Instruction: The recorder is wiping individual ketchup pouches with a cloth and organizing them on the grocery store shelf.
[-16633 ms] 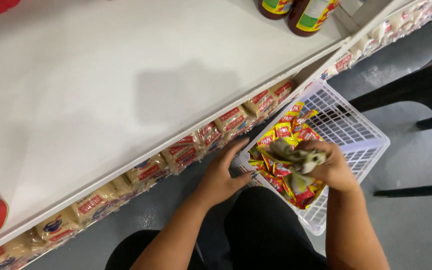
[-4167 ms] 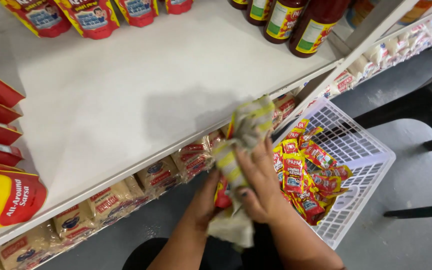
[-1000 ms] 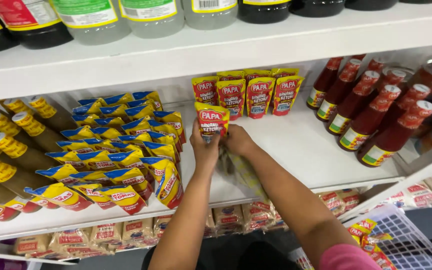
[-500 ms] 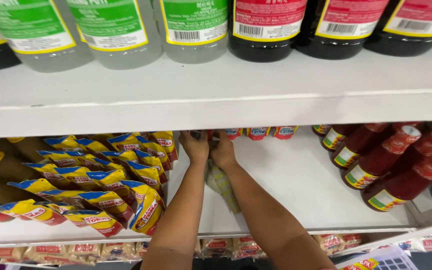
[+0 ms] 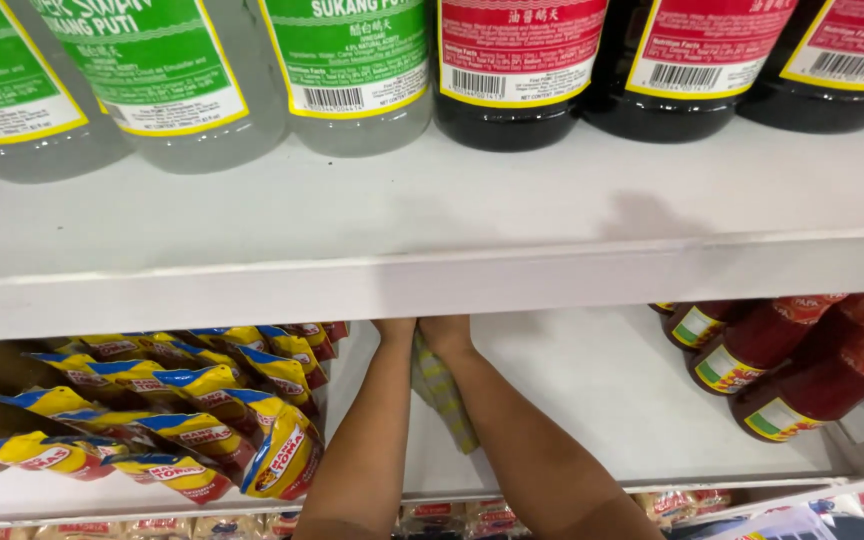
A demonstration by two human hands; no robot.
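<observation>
Both of my forearms reach to the back of a white lower shelf (image 5: 592, 390). Only the heel of my left hand (image 5: 394, 328) and of my right hand (image 5: 446, 332) shows below the front edge of the upper shelf (image 5: 452, 270), which hides the fingers and whatever they touch. A yellow-green striped cloth (image 5: 444, 395) hangs between my forearms, close under my right wrist. I cannot tell which hand holds it. Yellow and blue pouches (image 5: 202, 400) lie stacked just left of my left arm.
Clear bottles with green labels (image 5: 352, 70) and dark bottles with red labels (image 5: 522, 70) stand on the upper shelf. Red sauce bottles (image 5: 782, 350) stand at the right of the lower shelf. Small packs (image 5: 452, 520) line the shelf below, and a white basket corner (image 5: 782, 525) shows bottom right.
My view has risen and moved closer to the upper shelf. My hands, which held a red pouch a second ago, have gone further back and are hidden by the shelf edge.
</observation>
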